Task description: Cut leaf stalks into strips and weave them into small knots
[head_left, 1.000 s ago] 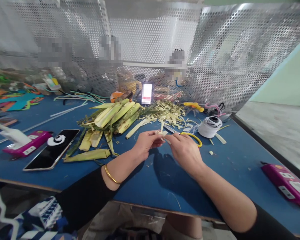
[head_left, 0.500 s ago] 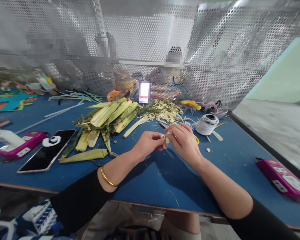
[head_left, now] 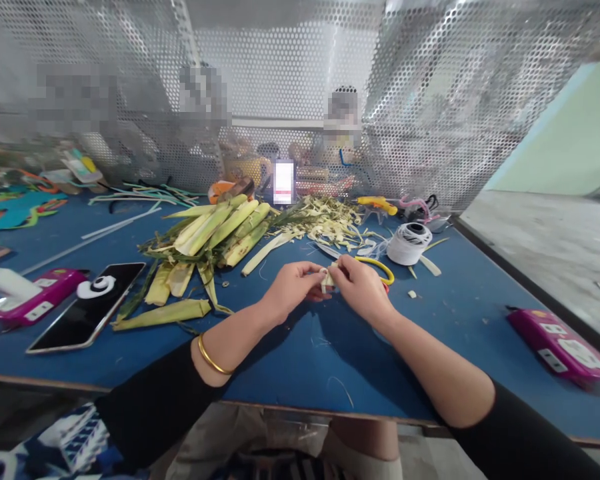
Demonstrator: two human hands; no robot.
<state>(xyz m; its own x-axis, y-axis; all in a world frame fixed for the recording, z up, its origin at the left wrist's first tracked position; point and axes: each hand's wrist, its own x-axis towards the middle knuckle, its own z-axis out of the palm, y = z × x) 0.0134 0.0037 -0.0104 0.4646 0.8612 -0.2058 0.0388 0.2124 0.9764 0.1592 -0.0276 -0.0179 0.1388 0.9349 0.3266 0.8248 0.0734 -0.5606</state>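
Note:
My left hand (head_left: pixel 291 289) and my right hand (head_left: pixel 364 289) meet above the blue table (head_left: pixel 300 360), both pinched on a small pale strip of leaf (head_left: pixel 328 280) held between the fingertips. A gold bangle (head_left: pixel 209 357) circles my left wrist. Just behind my right hand lie yellow-handled scissors (head_left: pixel 377 264). A pile of green and yellow leaf stalks (head_left: pixel 215 233) lies to the left of my hands, with pale shredded trimmings (head_left: pixel 333 223) behind them.
A spool of white thread (head_left: pixel 408 243) stands right of the scissors. A black phone (head_left: pixel 87 304) and a pink device (head_left: pixel 27 303) lie at left, another pink device (head_left: pixel 560 343) at right. A perforated metal screen (head_left: pixel 430 107) walls the table's back; people sit behind it.
My right hand has drawn in from a more open, raised pose and now pinches the leaf strip close against my left hand. The view has shifted slightly.

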